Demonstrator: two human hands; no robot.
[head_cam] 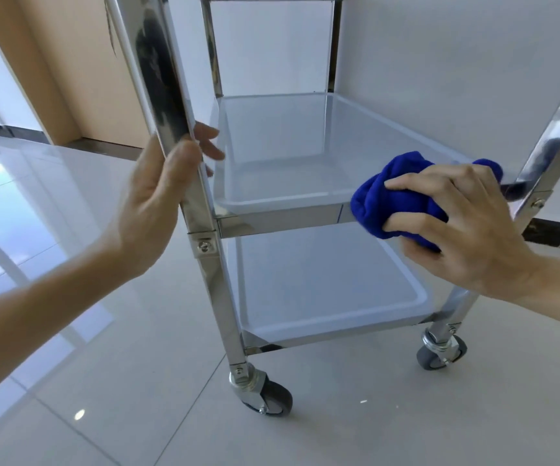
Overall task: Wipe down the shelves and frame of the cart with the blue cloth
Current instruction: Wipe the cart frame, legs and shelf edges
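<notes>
A stainless steel cart stands on castors in front of me, with a middle shelf (292, 156) and a lower shelf (322, 290) in view. My left hand (157, 200) grips the cart's near left upright post (201, 210), thumb in front and fingers behind it. My right hand (463, 230) holds a bunched blue cloth (382, 203) against the front rim of the middle shelf, near its right end. The top shelf is cut off at the upper edge of the view.
The near right post (547, 153) rises just beside my right hand. Two castors (271, 398) (443, 356) rest on a glossy tiled floor (372, 415). A white wall (457, 62) is behind the cart, and a beige door or panel (70, 62) stands at the left.
</notes>
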